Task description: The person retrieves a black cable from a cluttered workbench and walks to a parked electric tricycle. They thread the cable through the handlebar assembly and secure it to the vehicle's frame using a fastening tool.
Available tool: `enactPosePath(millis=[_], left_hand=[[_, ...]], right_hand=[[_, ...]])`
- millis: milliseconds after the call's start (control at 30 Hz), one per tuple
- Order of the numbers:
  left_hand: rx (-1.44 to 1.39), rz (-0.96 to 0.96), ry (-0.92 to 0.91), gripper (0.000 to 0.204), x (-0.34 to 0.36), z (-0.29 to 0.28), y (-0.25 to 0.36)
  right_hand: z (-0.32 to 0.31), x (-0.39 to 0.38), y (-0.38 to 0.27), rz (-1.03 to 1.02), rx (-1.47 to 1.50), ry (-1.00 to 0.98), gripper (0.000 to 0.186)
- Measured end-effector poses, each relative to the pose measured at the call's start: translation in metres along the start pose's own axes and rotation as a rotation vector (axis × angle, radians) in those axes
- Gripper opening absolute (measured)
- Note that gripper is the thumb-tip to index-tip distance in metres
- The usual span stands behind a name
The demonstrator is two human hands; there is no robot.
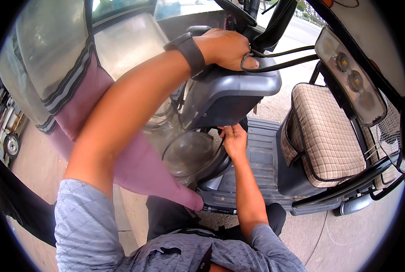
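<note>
At the upper middle, my left hand, with a black band on the wrist, curls at a looped black cable above a grey plastic housing. Its fingertips are partly hidden. Lower down, my right hand pinches a thin dark wire with a small red piece at the fingers, just below the housing. A pink padded cover with clear panels and grey striped bands lies under my left arm.
A checked cushioned seat sits right of the ribbed footboard. A lamp panel and wire mesh are at the upper right. A vehicle wheel and dark cloth are at the left, over concrete paving.
</note>
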State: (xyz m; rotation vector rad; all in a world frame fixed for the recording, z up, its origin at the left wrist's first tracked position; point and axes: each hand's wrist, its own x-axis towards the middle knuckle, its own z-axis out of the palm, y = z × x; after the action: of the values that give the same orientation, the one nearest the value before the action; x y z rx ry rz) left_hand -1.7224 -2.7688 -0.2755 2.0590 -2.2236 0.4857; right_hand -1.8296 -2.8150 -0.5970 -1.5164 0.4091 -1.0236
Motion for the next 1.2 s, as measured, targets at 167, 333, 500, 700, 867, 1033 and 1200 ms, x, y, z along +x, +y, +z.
enactPosePath(millis=[167, 333, 500, 700, 867, 1033, 1200], left_hand=[[-0.015, -0.049, -0.076, 0.069, 0.002, -0.008, 0.006], [-0.111, 0.030, -0.066, 0.061, 0.013, 0.002, 0.008], [-0.073, 0.094, 0.026, 0.059, 0.024, 0.031, -0.012], [-0.075, -0.047, -0.093, 0.059, 0.010, 0.013, 0.007], [-0.075, -0.034, -0.118, 0.061, 0.014, 0.014, 0.010], [-0.088, 0.017, -0.153, 0.065, 0.024, 0.019, -0.002], [-0.044, 0.047, -0.069, 0.071, 0.020, 0.020, -0.002]], right_hand=[[-0.007, -0.009, -0.026, 0.105, 0.065, -0.069, 0.022], [-0.009, -0.004, -0.023, 0.207, -0.050, -0.086, 0.025], [0.002, -0.003, -0.016, 0.192, -0.138, -0.098, 0.024], [-0.002, -0.010, -0.008, 0.080, -0.083, -0.080, 0.023], [-0.002, -0.008, -0.011, 0.100, -0.052, -0.032, 0.021], [0.005, -0.004, -0.010, 0.053, 0.051, 0.026, 0.020], [0.000, -0.003, -0.010, 0.129, 0.056, 0.015, 0.017]])
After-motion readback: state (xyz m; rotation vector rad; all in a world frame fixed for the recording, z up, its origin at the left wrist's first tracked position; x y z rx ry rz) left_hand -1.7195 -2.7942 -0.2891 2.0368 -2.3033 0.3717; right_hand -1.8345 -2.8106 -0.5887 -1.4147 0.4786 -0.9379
